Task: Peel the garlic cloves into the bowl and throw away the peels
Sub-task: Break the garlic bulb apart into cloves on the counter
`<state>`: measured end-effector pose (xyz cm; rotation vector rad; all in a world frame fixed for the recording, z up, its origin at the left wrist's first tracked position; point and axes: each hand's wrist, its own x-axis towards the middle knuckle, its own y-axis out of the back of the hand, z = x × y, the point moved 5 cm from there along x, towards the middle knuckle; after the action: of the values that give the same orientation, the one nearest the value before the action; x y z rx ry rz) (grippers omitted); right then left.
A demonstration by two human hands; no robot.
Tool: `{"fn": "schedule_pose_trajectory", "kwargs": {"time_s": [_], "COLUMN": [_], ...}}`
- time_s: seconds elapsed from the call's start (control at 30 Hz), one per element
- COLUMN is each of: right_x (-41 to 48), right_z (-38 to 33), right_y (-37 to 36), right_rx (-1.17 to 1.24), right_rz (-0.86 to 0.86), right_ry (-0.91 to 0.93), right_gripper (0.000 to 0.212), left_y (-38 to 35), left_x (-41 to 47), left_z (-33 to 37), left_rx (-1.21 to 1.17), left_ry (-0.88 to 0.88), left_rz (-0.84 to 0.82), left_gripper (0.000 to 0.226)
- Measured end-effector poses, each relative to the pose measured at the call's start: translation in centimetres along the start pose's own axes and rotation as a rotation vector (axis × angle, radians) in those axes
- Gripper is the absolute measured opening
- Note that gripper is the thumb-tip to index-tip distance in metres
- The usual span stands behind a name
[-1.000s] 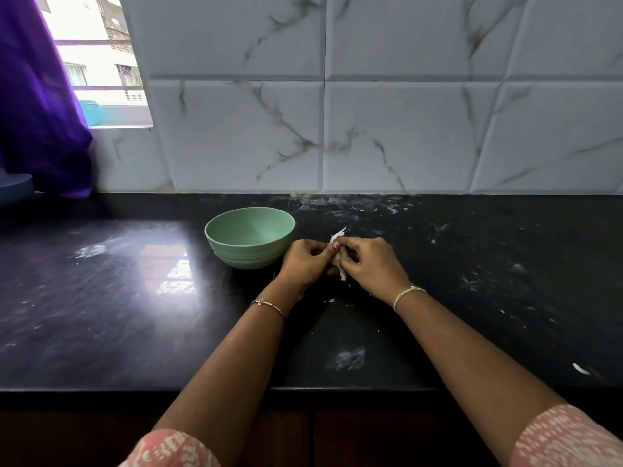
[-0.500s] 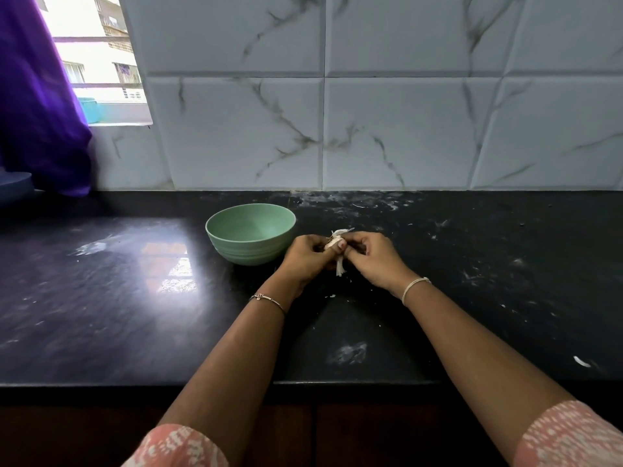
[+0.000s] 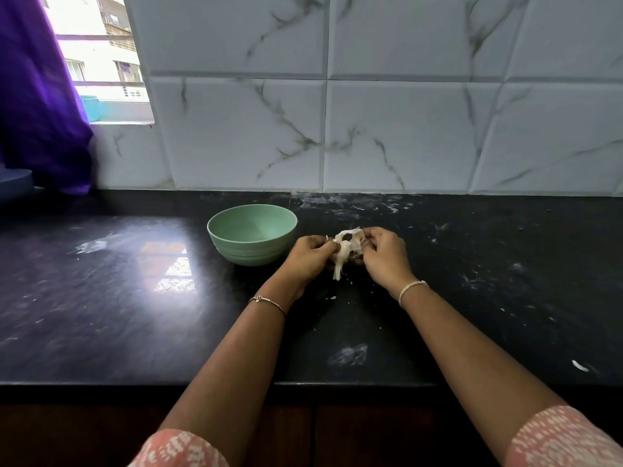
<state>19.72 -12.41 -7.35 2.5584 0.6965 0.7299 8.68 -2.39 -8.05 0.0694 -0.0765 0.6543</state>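
Papery white garlic (image 3: 348,247), its skin half torn, is pinched between your two hands over the black stone desk (image 3: 135,298). Your left hand (image 3: 312,255) grips it from the left, and your right hand (image 3: 384,254) pinches the skin from the right. A loose strip of peel (image 3: 337,272) hangs straight down. The pale green round bowl (image 3: 215,238) stands just beside your left hand, so that hand is nearer for dropping the clove.

Glossy black stone counter (image 3: 101,298), matt green, perhaps plastic bowl (image 3: 252,251), papery garlic skin (image 3: 344,254).
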Motion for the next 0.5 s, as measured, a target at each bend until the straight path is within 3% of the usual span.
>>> {"fn": "schedule_pose_trajectory", "kwargs": {"time_s": [0.1,0.23,0.33,0.43,0.5], "right_x": [0.0,-0.7,-1.1,-1.3,-1.5], "right_z": [0.4,-0.4,-1.3,-1.8,-1.8], "right_y": [0.9,0.9,0.6,-0.1,-0.6], "right_rx": [0.040,-0.078,0.050,0.231,0.222], "right_rz": [0.049,-0.007,-0.026,-0.094,-0.147], "right_ry": [-0.090,-0.036,-0.028,-0.028,0.007], "right_gripper": [0.019,0.021,0.033,0.020,0.028], "left_y": [0.2,0.2,0.2,0.1,0.1], "left_x": [0.0,0.3,0.4,0.3,0.2], "left_z": [0.0,-0.2,-0.5,-0.5,-0.5], "left_rx": [-0.055,-0.129,-0.192,-0.265,-0.316], "left_ry": [0.033,0.055,0.078,0.063,0.053], "left_rz": [0.015,0.009,-0.007,-0.020,-0.011], "left_gripper": [0.018,0.016,0.019,0.017,0.010]}}
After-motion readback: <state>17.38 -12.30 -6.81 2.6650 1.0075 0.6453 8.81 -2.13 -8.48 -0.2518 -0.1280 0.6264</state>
